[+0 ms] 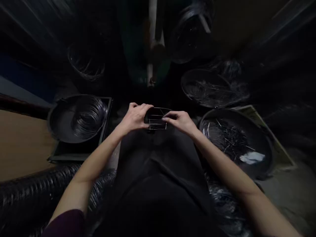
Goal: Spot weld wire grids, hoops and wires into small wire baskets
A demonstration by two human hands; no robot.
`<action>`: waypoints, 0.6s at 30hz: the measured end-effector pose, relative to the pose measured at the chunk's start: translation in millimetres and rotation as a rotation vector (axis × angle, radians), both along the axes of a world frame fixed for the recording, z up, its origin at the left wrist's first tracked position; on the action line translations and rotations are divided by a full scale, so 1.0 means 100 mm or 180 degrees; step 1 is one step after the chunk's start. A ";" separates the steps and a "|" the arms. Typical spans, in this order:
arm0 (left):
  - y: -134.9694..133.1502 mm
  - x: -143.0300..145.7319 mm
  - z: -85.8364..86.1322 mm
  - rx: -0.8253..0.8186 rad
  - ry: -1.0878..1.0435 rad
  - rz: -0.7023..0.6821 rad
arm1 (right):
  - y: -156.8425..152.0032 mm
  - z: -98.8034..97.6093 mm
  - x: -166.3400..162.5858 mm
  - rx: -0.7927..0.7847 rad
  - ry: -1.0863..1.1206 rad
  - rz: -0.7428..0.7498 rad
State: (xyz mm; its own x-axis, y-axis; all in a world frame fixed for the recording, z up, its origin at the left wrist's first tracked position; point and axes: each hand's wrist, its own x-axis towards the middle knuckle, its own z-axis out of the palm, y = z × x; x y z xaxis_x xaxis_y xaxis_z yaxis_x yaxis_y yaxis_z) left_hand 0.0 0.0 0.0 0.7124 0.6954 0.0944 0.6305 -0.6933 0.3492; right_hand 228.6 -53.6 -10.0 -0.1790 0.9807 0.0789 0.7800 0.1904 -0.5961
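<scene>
My left hand point(134, 118) and my right hand point(179, 121) hold a small wire frame point(156, 119) in front of my chest, one at each side. It looks like a cage of thin bright rods, and my fingers hide part of it. To my left, a dark round basin point(58, 120) holds a coil of fine wire point(89, 118). To my right, a second dark basin point(217, 114) holds loose wire pieces point(227, 141). Neither hand touches a basin.
The left basin stands on a dark tray point(74, 154) beside a wooden surface point(22, 144). Thick coils of dark wire point(32, 191) lie near my knees. Another basin of wire point(197, 80) and a wire coil point(86, 64) sit farther ahead in dim light.
</scene>
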 end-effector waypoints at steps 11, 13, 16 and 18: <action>0.29 -0.19 -0.03 0.0086 -0.0334 0.0288 | 0.24 -0.05 -0.16 0.1584 -0.1500 0.0784; 0.38 -0.19 -0.03 0.0100 -0.0405 0.0301 | 0.35 -0.04 -0.14 0.1820 -0.1550 0.0814; 0.51 -0.16 -0.03 0.0128 -0.0476 0.0289 | 0.49 -0.02 -0.11 0.1972 -0.1649 0.0856; 0.59 -0.13 -0.04 0.0096 -0.0487 0.0272 | 0.56 -0.01 -0.09 0.1981 -0.1680 0.0871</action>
